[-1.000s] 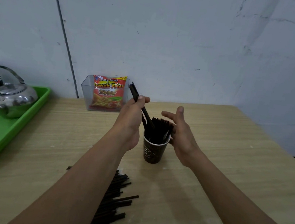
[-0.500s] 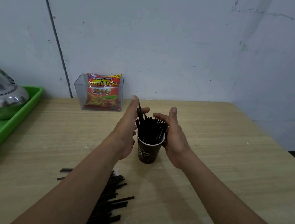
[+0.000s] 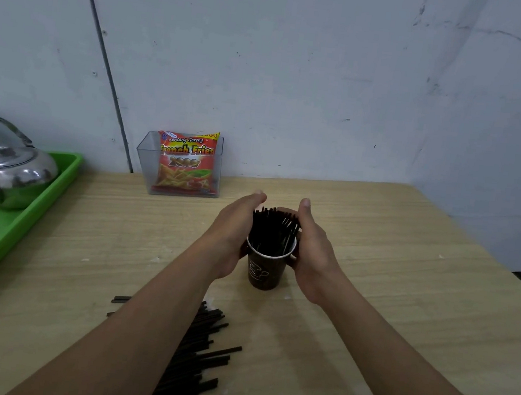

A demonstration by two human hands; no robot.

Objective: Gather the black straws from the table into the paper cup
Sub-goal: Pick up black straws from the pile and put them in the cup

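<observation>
A dark paper cup [image 3: 264, 272] stands on the wooden table [image 3: 388, 293], filled with upright black straws [image 3: 273, 231]. My left hand [image 3: 233, 226] lies flat against the left side of the straw bundle, fingers straight. My right hand [image 3: 310, 245] presses against the right side, cupped lightly around the straws and the cup rim. A pile of loose black straws [image 3: 196, 352] lies on the table nearer to me, partly hidden under my left forearm.
A green tray [image 3: 5, 233] at the left edge carries a metal kettle [image 3: 6, 165]. A clear plastic box [image 3: 146, 158] with a red French fries packet [image 3: 186, 163] stands against the wall. White walls close the back and right.
My left hand let go of the straws it was lowering into the cup and opened flat. Both hands closed in against the bundle from either side.
</observation>
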